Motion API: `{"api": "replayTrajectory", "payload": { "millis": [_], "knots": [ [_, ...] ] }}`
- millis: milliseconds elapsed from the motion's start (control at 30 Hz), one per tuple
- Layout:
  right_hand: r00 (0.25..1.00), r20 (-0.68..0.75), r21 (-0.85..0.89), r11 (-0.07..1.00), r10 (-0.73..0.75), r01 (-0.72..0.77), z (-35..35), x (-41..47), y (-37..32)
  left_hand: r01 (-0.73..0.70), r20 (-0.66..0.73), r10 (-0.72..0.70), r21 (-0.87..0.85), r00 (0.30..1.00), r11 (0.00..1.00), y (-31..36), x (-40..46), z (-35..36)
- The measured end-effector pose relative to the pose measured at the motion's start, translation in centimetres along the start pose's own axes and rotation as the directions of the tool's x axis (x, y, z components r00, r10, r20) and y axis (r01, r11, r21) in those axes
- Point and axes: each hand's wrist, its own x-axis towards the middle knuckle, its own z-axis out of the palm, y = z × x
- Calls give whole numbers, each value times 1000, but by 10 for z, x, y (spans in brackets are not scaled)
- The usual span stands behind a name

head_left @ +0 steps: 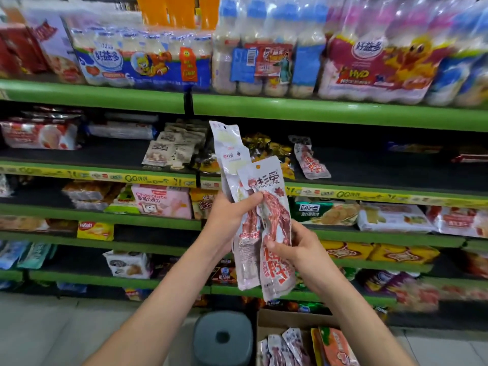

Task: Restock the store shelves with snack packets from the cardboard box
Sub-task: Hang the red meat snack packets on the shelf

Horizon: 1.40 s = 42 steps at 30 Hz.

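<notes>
1. We are gripping a fan of snack packets [232, 165] in our left hand [229, 215], thumb curled across them, raised before the green shelves [343, 112].
2. Our right hand [293, 249] is pinching the front packet [274, 225] low down.
3. The cardboard box [277, 320] is sitting on the floor below, more packets inside, beside a grey stool [223, 336].

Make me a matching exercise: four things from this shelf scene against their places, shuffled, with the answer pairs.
Things:
1. snack packets
2. cardboard box
3. grey stool
4. bottled drink multipacks

Places:
A. top shelf
B. on the floor, left of the box
C. held in left hand and right hand
D. on the floor, bottom right, packets inside

Pairs: 1-C, 2-D, 3-B, 4-A
</notes>
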Motion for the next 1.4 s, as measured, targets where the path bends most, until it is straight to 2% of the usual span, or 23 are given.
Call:
{"api": "replayTrajectory", "payload": {
  "millis": [167,367,467,600,800,900,1033,1267,1400],
  "knots": [
    [992,88,152,983,87,-100,-58,-12,0,-32,-76,33,20,997,999,-14,-6,46],
    [983,162,146,983,87,-111,-109,-27,-2,-12,-170,17,32,985,999,-28,-13,97],
    [977,204,57,996,56,-69,-130,-37,-7,-2,-237,9,29,971,1000,-28,-14,114],
    [979,202,-163,987,28,5,-142,-47,-11,-16,-313,26,33,949,999,-25,-14,128],
    [980,198,-323,943,-10,75,-145,-48,-8,-27,-293,38,42,955,999,-23,-14,136],
    [974,229,-262,963,3,58,-149,-45,-5,-12,-306,16,16,952,1000,-23,-8,133],
    [987,163,-185,983,7,24,-149,-36,-2,16,-308,-24,-26,951,1000,-26,3,126],
    [998,51,-172,984,-26,34,-124,-8,-6,37,-270,-53,-63,961,997,-20,37,95],
    [997,72,-174,984,-21,33,-109,11,-11,34,-262,-56,-87,964,996,-9,58,73]
  ]
}}
